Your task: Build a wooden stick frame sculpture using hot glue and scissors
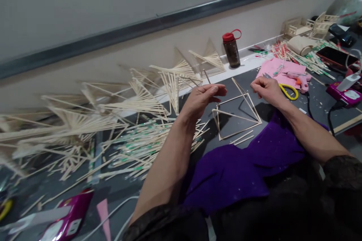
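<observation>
My left hand (205,98) is curled just left of a frame of glued wooden sticks (240,134). Thin wooden sticks (207,77) poke out above its knuckles and appear to be held, though the grip itself is hidden. The frame stands on the dark table, a four-sided base with slanted sticks rising from it. On the frame's right side, my right hand (266,89) hovers with fingers pinched together; anything between them is too small to make out. Yellow-handled scissors (291,92) lie behind my right wrist. A few short sticks (243,138) rest in front of the frame.
Several fanned stick structures (135,101) line the wall at left, above a pile of loose sticks (141,147). A red-capped bottle (232,52) stands behind. A pink glue gun (301,80) lies on pink cloth (278,66). Purple cloth (226,177) covers my front. Purple power boxes (345,93) flank me.
</observation>
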Tool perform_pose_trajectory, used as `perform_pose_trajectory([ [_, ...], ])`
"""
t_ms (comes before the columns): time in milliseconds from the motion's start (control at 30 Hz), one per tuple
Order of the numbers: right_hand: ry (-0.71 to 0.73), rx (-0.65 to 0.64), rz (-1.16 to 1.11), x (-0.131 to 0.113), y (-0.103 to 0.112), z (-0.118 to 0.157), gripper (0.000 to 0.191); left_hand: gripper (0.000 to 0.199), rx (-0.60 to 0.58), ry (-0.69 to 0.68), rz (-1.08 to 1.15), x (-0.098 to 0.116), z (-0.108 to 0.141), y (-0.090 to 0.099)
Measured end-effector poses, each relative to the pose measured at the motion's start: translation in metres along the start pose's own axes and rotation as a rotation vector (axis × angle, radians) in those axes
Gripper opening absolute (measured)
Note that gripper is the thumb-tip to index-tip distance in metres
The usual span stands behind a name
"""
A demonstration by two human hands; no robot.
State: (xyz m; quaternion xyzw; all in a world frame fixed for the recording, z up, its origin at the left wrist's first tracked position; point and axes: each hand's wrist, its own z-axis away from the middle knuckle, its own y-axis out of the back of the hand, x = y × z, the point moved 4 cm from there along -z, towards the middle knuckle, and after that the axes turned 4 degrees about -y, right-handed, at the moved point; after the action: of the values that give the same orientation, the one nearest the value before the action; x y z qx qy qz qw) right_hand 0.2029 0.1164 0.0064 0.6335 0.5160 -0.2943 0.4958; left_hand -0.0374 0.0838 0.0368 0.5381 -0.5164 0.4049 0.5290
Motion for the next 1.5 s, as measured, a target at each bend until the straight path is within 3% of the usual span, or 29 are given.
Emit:
perform_pose_trajectory([
  [200, 0.013, 0.029, -0.040, 0.008, 0.008, -0.008, 0.015, 0.027, 0.226, -0.121, -0.007, 0.024, 0.035, 0.021],
  [367, -0.027, 0.054, -0.118, 0.001, 0.015, -0.013, 0.013, 0.020, 0.404, -0.234, 0.132, 0.040, 0.059, 0.026],
  [533, -0.020, 0.046, -0.138, -0.022, 0.021, -0.012, 0.014, 0.038, 0.501, -0.355, 0.360, 0.045, 0.071, 0.028],
  [767, 0.028, -0.043, -0.111, -0.048, 0.020, -0.011, 0.015, 0.065, 0.548, -0.349, 0.357, 0.050, 0.068, 0.025],
  [900, 0.046, -0.066, -0.073, -0.062, 0.014, -0.016, 0.015, 0.056, 0.664, -0.320, 0.334, 0.036, 0.061, 0.027],
  [1000, 0.093, -0.096, -0.030, -0.075, 0.007, -0.019, 0.015, 0.043, 0.633, -0.234, 0.339, 0.016, 0.054, 0.028],
  [1167, 0.145, -0.135, 0.040, -0.093, -0.006, -0.022, 0.016, 0.041, 0.578, -0.198, 0.385, -0.008, 0.054, 0.031],
  [1500, 0.279, -0.240, 0.209, -0.118, -0.048, -0.038, 0.017, 0.033, 0.588, -0.132, 0.320, -0.025, 0.060, 0.036],
])
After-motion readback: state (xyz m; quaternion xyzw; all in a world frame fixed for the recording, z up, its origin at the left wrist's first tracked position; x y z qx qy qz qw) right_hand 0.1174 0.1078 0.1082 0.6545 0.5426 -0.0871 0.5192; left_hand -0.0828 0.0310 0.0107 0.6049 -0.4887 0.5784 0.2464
